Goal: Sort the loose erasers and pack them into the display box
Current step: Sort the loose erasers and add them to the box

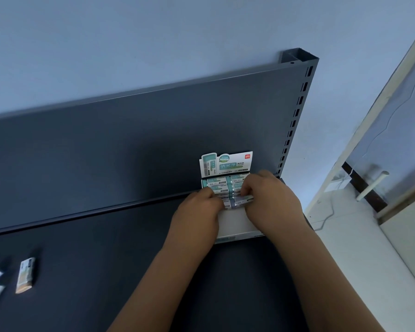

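The white display box (235, 224) lies on the dark shelf near its right end, with its printed header card (226, 164) standing up at the back. Two columns of teal-wrapped erasers (215, 182) fill its far part. My right hand (270, 200) pinches a grey-wrapped eraser (243, 200) at the front of the right column. My left hand (198, 209) has its curled fingers on the front erasers of the left column. The near part of the box shows bare white floor. Three loose erasers (25, 274) lie at the shelf's far left.
The dark shelf (106, 259) has an upright back panel (130, 140) and a slotted post (297, 111) at the right. Beyond the shelf's right end is a pale floor with a cable (328, 212) and a glass door (393, 140).
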{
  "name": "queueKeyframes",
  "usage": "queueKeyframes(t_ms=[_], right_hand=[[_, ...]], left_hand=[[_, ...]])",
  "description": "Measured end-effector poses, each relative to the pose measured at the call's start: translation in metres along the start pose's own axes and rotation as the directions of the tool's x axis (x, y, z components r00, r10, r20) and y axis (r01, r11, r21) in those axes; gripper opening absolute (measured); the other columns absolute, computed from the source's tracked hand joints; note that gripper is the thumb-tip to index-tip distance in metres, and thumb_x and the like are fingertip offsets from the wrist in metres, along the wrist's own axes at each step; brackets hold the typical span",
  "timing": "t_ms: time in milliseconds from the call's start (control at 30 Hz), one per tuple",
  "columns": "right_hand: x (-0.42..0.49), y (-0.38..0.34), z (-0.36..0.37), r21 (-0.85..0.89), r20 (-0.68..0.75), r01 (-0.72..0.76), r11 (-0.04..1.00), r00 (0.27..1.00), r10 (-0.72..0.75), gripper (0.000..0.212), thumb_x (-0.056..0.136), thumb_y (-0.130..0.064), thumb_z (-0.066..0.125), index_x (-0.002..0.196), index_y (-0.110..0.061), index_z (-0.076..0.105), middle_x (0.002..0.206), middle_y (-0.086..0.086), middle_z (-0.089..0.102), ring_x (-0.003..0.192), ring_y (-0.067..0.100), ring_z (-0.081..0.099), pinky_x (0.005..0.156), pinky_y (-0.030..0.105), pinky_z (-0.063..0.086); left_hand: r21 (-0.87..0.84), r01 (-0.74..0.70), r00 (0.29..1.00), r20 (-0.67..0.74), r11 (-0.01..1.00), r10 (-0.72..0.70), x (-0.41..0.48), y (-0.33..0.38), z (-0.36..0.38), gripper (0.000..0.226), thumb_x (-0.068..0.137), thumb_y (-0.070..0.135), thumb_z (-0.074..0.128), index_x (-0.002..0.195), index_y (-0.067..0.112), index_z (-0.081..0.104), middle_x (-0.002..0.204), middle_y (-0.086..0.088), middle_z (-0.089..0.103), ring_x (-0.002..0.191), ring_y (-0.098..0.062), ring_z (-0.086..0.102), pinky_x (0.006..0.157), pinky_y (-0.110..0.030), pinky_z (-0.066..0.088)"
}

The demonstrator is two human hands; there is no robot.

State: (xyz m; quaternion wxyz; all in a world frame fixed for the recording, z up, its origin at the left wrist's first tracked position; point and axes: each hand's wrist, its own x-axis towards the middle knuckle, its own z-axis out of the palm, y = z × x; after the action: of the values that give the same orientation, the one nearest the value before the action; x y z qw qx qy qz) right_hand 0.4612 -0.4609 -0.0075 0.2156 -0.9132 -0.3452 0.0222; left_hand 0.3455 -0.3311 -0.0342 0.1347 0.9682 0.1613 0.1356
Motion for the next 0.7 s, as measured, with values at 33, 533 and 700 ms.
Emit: queueKeyframes(t_ms=[33, 533, 700], right_hand=[[0.0, 0.001, 0.0, -0.011, 0.007, -0.001, 1.0, 1.0, 0.001, 0.028, 0.078, -0.005, 0.06, 0.094, -0.029, 0.062, 0.106, -0.007, 0.055, 0.087, 0.022, 0.058, 0.061, 0.027, 0.045], [0.0, 0.005, 0.01, -0.065, -0.021, 0.02, 0.998, 1.0, -0.021, 0.018, 0.085, -0.018, 0.062, 0.095, -0.031, 0.069, 0.107, -0.009, 0.066, 0.095, 0.019, 0.062, 0.068, 0.027, 0.049], [0.001, 0.007, 0.009, -0.018, -0.069, 0.009, 1.0, 0.998, -0.01, 0.01, 0.085, -0.03, 0.066, 0.094, -0.029, 0.066, 0.092, -0.01, 0.068, 0.086, 0.016, 0.061, 0.067, 0.029, 0.054]], left_hand=[[0.011, -0.004, 1.0, 0.01, 1.0, 0.004, 0.0, 0.001, -0.001, 0.031, 0.081, 0.002, 0.049, 0.097, 0.014, 0.074, 0.1, 0.0, 0.06, 0.088, -0.027, 0.058, 0.066, -0.04, 0.054], [0.105, 0.038, 0.979, 0.195, 0.994, -0.058, -0.008, 0.019, -0.013, 0.035, 0.101, 0.045, 0.04, 0.134, 0.039, 0.049, 0.122, 0.003, 0.039, 0.107, -0.022, 0.045, 0.082, -0.04, 0.052], [-0.014, 0.102, 0.957, 0.276, 0.995, -0.094, -0.009, 0.024, -0.014, 0.033, 0.1, 0.055, 0.037, 0.128, 0.043, 0.048, 0.118, 0.007, 0.035, 0.11, -0.021, 0.042, 0.091, -0.04, 0.049]])
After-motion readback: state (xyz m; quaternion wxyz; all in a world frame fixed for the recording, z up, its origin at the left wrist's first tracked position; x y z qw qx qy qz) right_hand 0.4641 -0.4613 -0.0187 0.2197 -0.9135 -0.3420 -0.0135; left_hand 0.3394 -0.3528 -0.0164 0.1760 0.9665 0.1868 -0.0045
